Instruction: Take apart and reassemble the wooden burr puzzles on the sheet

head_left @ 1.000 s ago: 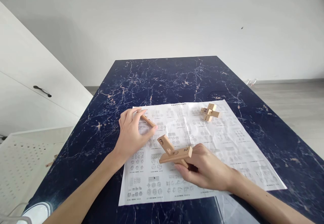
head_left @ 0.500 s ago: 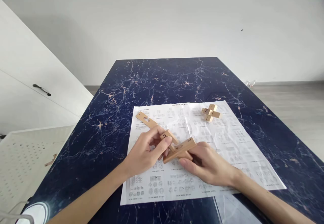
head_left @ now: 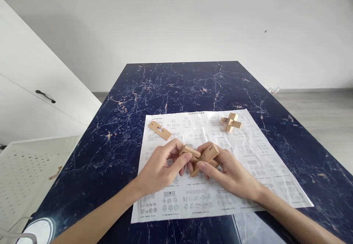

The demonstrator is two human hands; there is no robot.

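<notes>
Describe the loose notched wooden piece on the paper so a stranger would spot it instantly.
A large white printed sheet lies on the dark blue marbled table. Near the sheet's far left corner, beyond the left hand, rests a flat wooden piece. Unlike the interlocked wooden cross at far right, it lies alone, with a notch midway along one edge.

The head-worn camera looks forward and down at the nearby table (head_left: 176,89).
</notes>
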